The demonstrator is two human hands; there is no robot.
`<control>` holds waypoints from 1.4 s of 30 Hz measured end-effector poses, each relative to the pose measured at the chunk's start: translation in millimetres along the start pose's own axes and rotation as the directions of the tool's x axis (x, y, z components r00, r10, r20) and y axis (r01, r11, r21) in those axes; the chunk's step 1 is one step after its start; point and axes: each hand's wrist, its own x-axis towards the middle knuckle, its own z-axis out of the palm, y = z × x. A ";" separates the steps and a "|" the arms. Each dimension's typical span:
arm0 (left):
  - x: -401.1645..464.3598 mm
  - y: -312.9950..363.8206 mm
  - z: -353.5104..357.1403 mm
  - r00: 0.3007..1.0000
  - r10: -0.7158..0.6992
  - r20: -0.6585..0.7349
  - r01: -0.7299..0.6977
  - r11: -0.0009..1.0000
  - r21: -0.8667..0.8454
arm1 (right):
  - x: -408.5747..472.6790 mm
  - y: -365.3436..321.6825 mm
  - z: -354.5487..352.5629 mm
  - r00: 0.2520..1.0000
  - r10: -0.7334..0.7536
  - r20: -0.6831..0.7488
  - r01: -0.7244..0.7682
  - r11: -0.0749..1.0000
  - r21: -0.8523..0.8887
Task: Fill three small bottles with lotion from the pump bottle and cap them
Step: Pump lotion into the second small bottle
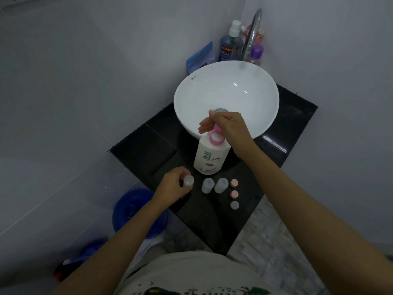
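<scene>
A person stands at a black counter (pixel 212 220) beside a white basin (pixel 225 92). The right hand (pixel 227 124) rests over the pink pump head (pixel 217 135) of a white pump bottle (pixel 210 156), fingers bent down across the top of it and the palm above the nozzle. The bottle stands upright on the counter, just in front of the basin. The left hand (pixel 173 188) curls its fingers round a small clear bottle (pixel 188 180), holding it low at the counter to the left of the pump bottle, well below the nozzle. Two more small bottles (pixel 213 185) stand uncapped, side by side, just right of the held one. Three loose caps (pixel 234 194) lie in a line right of those: two pink, one grey. Behind the basin rises a curved tap (pixel 253 33), with toiletry bottles (pixel 228 45) crowded in the corner. A blue bucket (pixel 138 211) sits on the floor at left.
</scene>
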 end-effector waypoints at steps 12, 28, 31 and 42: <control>-0.6 13.5 3.3 0.981 0.195 -0.026 -0.180 0.945 0.274 | 0.8 -1.6 0.8 1.000 0.012 0.003 -0.012 1.000 -0.028; 8.2 15.1 6.8 0.989 0.144 0.011 -0.141 0.942 0.303 | 1.8 2.5 1.5 1.000 0.003 -0.003 -0.003 0.999 -0.050; 8.8 18.6 10.0 0.969 0.247 0.009 -0.236 0.912 0.334 | 2.1 3.2 0.9 1.000 -0.002 -0.005 0.002 0.999 -0.052; 5.4 36.5 20.6 0.935 0.349 0.068 -0.334 0.794 0.507 | 0.0 0.4 2.3 1.000 0.007 -0.014 -0.008 0.999 -0.051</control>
